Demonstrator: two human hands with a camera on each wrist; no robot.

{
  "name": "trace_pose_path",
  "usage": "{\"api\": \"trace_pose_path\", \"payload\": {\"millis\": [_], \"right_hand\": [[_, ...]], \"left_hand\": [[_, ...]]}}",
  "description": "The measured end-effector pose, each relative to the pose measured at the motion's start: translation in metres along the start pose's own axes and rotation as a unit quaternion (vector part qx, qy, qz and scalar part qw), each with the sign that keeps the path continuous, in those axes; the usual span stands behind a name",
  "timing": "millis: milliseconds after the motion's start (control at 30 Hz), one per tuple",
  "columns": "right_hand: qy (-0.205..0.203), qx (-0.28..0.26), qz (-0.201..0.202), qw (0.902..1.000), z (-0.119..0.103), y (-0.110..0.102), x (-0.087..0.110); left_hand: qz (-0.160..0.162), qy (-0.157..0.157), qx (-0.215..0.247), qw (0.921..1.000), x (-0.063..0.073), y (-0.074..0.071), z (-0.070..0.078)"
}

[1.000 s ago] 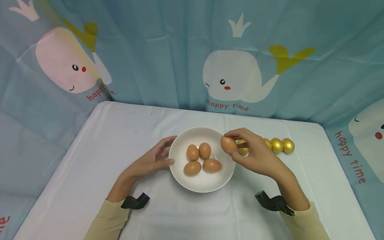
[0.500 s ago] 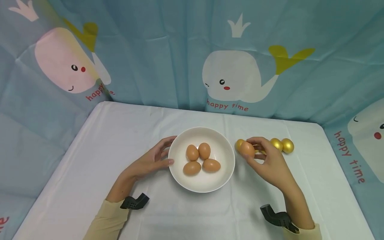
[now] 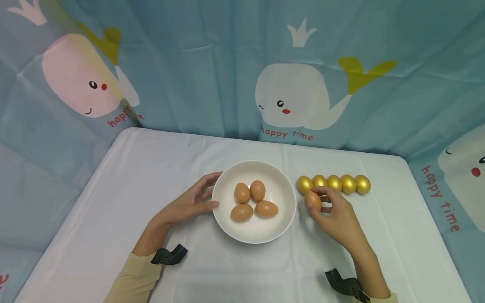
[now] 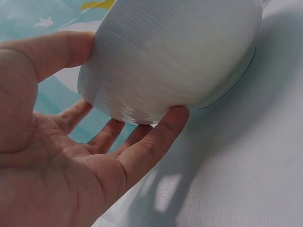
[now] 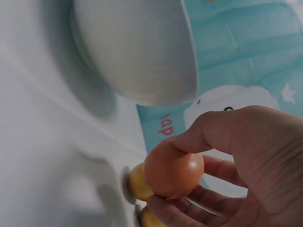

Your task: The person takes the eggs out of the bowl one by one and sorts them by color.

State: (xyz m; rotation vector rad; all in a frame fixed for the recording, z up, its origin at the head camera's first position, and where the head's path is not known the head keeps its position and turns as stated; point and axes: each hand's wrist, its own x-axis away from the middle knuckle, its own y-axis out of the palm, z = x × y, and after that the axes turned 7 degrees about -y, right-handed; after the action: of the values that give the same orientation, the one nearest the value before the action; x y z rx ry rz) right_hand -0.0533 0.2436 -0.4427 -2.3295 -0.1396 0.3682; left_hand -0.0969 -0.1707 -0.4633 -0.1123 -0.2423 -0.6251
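A white bowl point(image 3: 251, 231) stands mid-table with several brown eggs point(image 3: 242, 192) lying in it. My left hand point(image 3: 191, 203) holds the bowl at its left side, thumb at the rim and fingers spread along the outer wall point(image 4: 165, 56). Right of the bowl, my right hand point(image 3: 334, 216) pinches another brown egg point(image 5: 173, 169) between thumb and fingers. That egg is close in front of a row of golden eggs point(image 3: 334, 184), overlapping the row's near edge in the head view. Two of the golden ones show partly behind it in the right wrist view.
A white cloth covers the table point(image 3: 159, 160). Behind it hangs a blue curtain point(image 3: 212, 84) printed with whales. A black curved mount point(image 3: 170, 255) sits on the left wrist, and a similar one point(image 3: 345, 284) on the right.
My right hand has carried the brown egg from over the bowl's right rim to the right and nearer me, uncovering the golden row. My left hand stays at the bowl.
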Motion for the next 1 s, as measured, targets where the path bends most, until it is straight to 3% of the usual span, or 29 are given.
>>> {"api": "trace_pose_path", "payload": {"millis": [400, 1000], "right_hand": [[0.031, 0.005, -0.034, 0.9989, 0.008, 0.004, 0.007], [0.043, 0.011, -0.055, 0.9975, 0.018, 0.004, 0.009]], "left_hand": [[-0.002, -0.002, -0.004, 1.0, 0.0, 0.0, 0.0], [-0.001, 0.001, -0.004, 1.0, -0.001, 0.0, -0.001]]}}
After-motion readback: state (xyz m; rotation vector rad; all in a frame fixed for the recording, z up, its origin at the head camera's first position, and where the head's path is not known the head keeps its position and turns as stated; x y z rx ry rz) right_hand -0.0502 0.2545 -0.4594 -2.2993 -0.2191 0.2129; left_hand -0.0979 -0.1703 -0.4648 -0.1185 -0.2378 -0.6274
